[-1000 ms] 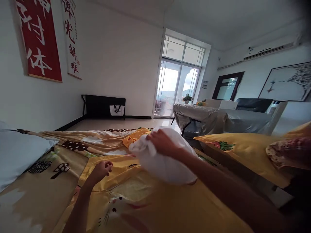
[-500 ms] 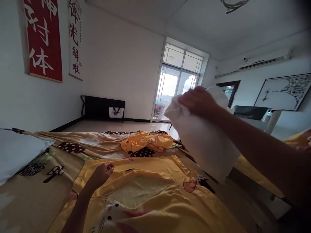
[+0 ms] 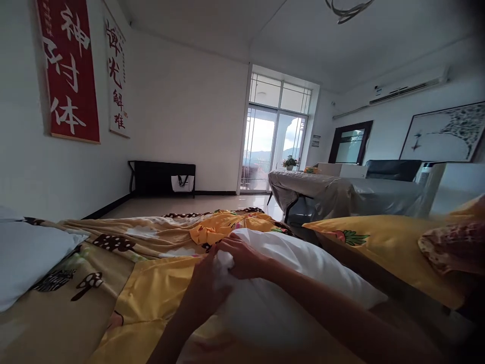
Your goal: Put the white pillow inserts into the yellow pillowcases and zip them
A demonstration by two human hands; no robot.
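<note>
Nearest the camera, the white pillow (image 3: 303, 283) lies flat on the yellow cover (image 3: 151, 298) on the bed, w/ both hands at its far-left corner: the right hand (image 3: 242, 255) is closed in a pinch grip on a bunch of the fabric, the left hand (image 3: 206, 283) pressed up against the same corner, fingers hidden so can't tell if it's clamped. Looks light, soft, squashy and non-fragile, likely sagging if lifted, so the corner or edge seam is prob. the best hold. Farther off: crumpled yellow bedding (image 3: 227, 225), then a covered table (image 3: 322, 189).

Bed (image 3: 56, 323), yellow cartoon-print sheet (image 3: 159, 293), white pillow (image 3: 295, 283), second white pillow (image 3: 26, 258)
</note>
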